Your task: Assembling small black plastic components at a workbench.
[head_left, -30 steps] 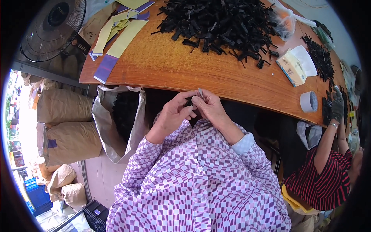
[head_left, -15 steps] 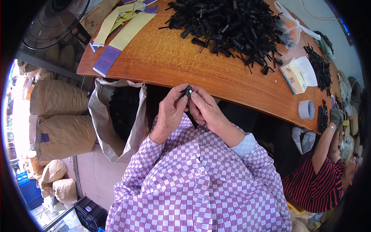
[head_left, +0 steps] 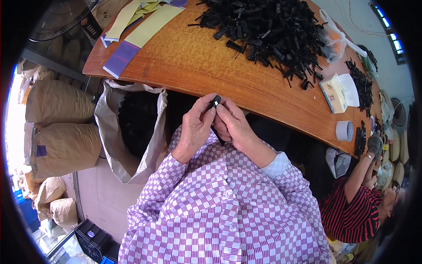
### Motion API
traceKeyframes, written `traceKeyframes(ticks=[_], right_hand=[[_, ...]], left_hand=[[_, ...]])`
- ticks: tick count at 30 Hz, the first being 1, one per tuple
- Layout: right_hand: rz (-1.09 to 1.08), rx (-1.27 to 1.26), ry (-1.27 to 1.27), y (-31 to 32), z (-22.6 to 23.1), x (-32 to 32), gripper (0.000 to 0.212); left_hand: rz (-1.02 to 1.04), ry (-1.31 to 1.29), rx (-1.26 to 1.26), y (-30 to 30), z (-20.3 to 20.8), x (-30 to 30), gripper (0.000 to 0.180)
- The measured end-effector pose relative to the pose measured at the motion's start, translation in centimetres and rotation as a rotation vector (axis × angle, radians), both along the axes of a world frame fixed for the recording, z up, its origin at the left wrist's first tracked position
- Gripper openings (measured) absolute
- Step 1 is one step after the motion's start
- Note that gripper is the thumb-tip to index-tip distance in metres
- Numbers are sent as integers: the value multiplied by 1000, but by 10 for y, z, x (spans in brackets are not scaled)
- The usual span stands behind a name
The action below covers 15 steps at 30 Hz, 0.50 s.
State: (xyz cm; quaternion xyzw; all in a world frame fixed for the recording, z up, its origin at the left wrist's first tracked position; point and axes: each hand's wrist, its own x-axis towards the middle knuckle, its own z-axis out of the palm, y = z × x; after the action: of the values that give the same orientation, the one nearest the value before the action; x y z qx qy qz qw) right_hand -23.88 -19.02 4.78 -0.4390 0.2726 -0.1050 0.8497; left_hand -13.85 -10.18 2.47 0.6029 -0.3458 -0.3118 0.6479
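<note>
Overhead, curved wooden table (head_left: pixel 228 83); brown sacks (head_left: pixel 61 127) on floor.

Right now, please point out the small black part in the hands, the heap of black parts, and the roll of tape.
small black part (head_left: pixel 215 101), head view, its visible top end.
heap of black parts (head_left: pixel 263 26), head view, middle of heap.
roll of tape (head_left: pixel 344 130), head view, its side.
</note>
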Motion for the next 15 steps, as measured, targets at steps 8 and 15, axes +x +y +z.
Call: traceKeyframes(ticks=[8,15], right_hand=[[8,80,1,1,-2,0,24],[16,66,-21,1,-4,-2,25]], left_hand=[[36,12,-24,2,-1,0,31],[73,-137,-57,1,-3,-2,31]])
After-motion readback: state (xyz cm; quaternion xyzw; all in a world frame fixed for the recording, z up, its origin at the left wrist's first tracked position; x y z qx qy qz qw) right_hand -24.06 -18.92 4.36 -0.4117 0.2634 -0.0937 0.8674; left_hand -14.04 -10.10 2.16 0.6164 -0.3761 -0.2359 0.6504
